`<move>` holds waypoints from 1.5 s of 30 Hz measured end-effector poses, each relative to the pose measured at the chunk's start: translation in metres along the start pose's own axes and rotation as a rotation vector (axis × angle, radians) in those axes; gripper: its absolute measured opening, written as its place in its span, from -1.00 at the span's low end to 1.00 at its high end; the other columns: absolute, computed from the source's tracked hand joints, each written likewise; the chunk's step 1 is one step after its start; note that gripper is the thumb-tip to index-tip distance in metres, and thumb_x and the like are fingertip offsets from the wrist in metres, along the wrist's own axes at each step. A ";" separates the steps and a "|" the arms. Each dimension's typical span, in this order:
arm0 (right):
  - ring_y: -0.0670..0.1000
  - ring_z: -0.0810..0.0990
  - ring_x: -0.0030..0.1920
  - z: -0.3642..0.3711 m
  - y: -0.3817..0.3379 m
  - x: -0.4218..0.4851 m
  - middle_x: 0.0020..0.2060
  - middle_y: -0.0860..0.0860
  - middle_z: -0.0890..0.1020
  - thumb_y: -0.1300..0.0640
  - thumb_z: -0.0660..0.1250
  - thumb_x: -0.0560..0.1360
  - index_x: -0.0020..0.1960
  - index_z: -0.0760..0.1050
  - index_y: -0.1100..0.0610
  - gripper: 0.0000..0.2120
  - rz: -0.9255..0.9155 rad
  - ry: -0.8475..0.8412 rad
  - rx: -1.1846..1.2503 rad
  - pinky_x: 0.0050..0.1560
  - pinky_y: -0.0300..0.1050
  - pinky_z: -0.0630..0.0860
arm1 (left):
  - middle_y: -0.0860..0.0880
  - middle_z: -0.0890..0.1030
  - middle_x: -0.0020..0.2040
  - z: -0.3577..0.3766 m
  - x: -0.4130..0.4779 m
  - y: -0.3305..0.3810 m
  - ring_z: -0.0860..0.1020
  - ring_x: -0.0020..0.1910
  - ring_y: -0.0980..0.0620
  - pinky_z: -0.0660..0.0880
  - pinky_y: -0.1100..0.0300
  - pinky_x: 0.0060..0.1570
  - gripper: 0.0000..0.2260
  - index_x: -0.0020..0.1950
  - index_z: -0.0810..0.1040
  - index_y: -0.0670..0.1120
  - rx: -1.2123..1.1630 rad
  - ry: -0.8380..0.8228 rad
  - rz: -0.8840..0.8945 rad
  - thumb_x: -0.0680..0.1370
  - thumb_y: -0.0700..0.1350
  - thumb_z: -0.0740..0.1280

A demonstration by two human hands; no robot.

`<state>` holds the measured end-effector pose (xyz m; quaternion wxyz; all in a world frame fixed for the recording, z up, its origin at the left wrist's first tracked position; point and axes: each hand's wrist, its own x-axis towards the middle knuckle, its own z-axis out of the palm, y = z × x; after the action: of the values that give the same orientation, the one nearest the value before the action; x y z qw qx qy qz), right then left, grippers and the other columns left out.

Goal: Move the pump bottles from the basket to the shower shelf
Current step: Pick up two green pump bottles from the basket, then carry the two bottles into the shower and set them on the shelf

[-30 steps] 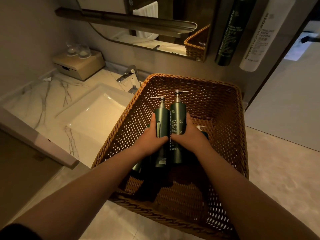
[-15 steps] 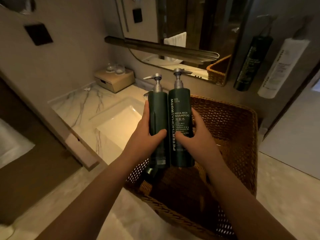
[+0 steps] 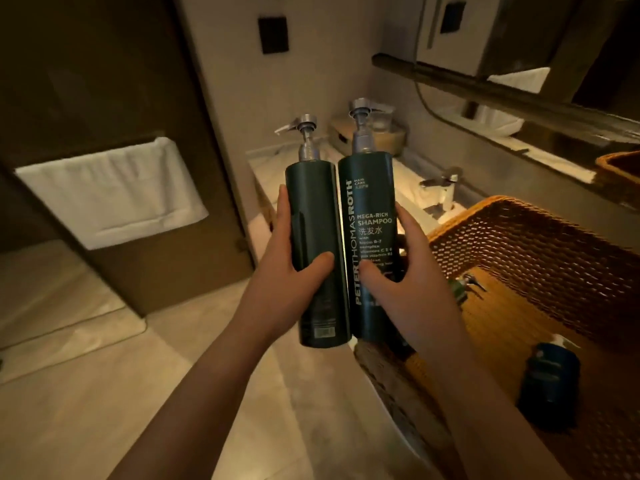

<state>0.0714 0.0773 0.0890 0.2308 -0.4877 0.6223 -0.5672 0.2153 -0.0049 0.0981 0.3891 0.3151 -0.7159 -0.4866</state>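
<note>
L hand (image 3: 284, 282) grasps the plain-backed pump bottle (image 3: 317, 237): thumb curled across its front low down, fingers (image 3: 282, 216) wrapped round its L side. R hand (image 3: 408, 292) grasps the shampoo bottle (image 3: 372, 195) the same way, thumb on the label, fingers (image 3: 410, 226) round its R side. Both bottles are upright w/ a slight lean, side walls touching, so they sit btwn the two sets of fingers, pump heads well above the fingertips. L pump's spout points L, R pump's points R. Bottle bases hang below the thumbs, over the floor (image 3: 194, 368), just L of the wicker basket (image 3: 519, 211) rim, i.e. out of the basket. The basket lies R of the R fingers. Inside it: a green pump top (image 3: 462, 289) just R of the R wrist, partly hidden, and a dark container (image 3: 549, 386) R of the R forearm, too blurred to make out. Beyond the fingertips: faucet (image 3: 441, 183) and a box (image 3: 346, 136) w/ glasses on it. Far L of the L fingers, a white towel (image 3: 110, 192) hangs on a dark panel.
</note>
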 end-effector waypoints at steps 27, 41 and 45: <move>-0.35 0.50 0.11 0.447 -0.128 0.017 0.06 -0.49 0.48 -0.04 0.36 0.35 0.20 0.09 -0.58 -0.34 -0.145 -0.618 0.230 -0.01 -0.22 0.47 | 0.26 0.28 0.37 -0.424 -0.134 -0.050 0.41 0.21 0.26 0.38 0.20 0.03 -0.16 0.30 -0.23 0.56 0.265 0.748 -0.135 0.41 0.08 0.37; -0.46 0.45 0.06 0.615 -0.144 0.018 0.04 -0.56 0.45 0.05 0.39 0.40 0.37 0.07 -0.44 -0.25 -0.203 -0.915 0.222 -0.17 -0.38 0.43 | 0.23 0.27 0.39 -0.541 -0.188 -0.085 0.44 0.24 0.14 0.44 -0.07 0.19 -0.17 0.30 -0.25 0.56 0.364 1.053 -0.341 0.36 0.12 0.32; -0.45 0.46 0.07 0.657 -0.141 0.044 0.05 -0.55 0.44 0.02 0.39 0.39 0.38 0.07 -0.43 -0.26 -0.213 -0.964 0.219 -0.15 -0.38 0.44 | 0.27 0.26 0.36 -0.569 -0.168 -0.105 0.43 0.23 0.19 0.42 0.06 0.15 -0.17 0.31 -0.26 0.55 0.406 1.101 -0.383 0.36 0.13 0.32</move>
<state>0.6535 -0.2598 0.0678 0.4826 -0.7278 0.3287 -0.3597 0.7987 -0.1567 0.0844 0.5395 0.7108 -0.4190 -0.1679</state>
